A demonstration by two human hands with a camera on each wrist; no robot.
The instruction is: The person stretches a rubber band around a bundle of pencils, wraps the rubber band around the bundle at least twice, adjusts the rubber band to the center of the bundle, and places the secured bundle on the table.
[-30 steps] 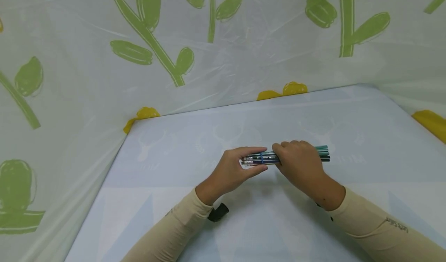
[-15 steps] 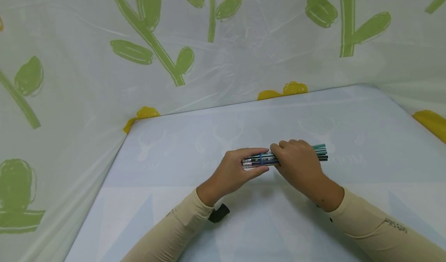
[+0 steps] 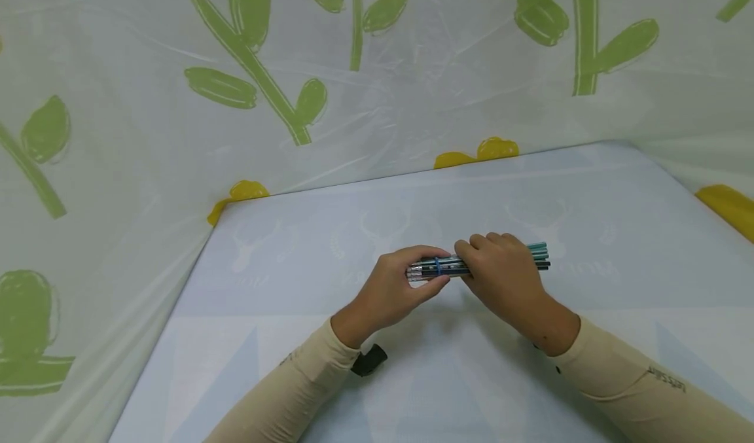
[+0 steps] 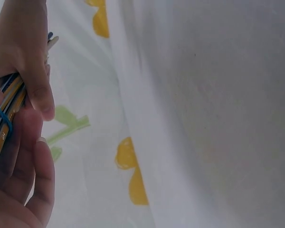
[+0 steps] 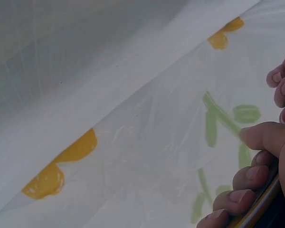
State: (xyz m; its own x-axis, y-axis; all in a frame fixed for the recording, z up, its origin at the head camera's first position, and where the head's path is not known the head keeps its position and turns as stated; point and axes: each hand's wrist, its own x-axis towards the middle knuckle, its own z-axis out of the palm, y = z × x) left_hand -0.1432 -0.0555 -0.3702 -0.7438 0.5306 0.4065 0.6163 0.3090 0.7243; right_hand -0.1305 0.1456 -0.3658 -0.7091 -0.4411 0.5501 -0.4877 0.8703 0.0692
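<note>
Above the covered table, a bundle of pencils [image 3: 424, 271] lies roughly level between my two hands. A thin blue rubber band [image 3: 438, 266] circles it near the eraser ends. My right hand [image 3: 503, 269] grips the bundle around its middle, and the teal and dark far ends stick out to the right. At the eraser end my left hand [image 3: 383, 292] holds the bundle between thumb and fingers, close to the band. In the left wrist view, yellow and dark pencils [image 4: 14, 97] show beside the band [image 4: 5, 121]. The right wrist view has only a strip of the pencils [image 5: 263, 202] under curled fingers.
A pale blue and white patterned cloth [image 3: 283, 260] covers the table. Behind and to the left hangs a whitish sheet [image 3: 147, 142] printed with green leaves and yellow flowers. A dark object [image 3: 370, 360] sits by the left wrist.
The bundle and the right hand have shifted slightly left. Both hands keep their hold, and the left hand has hardly moved.
</note>
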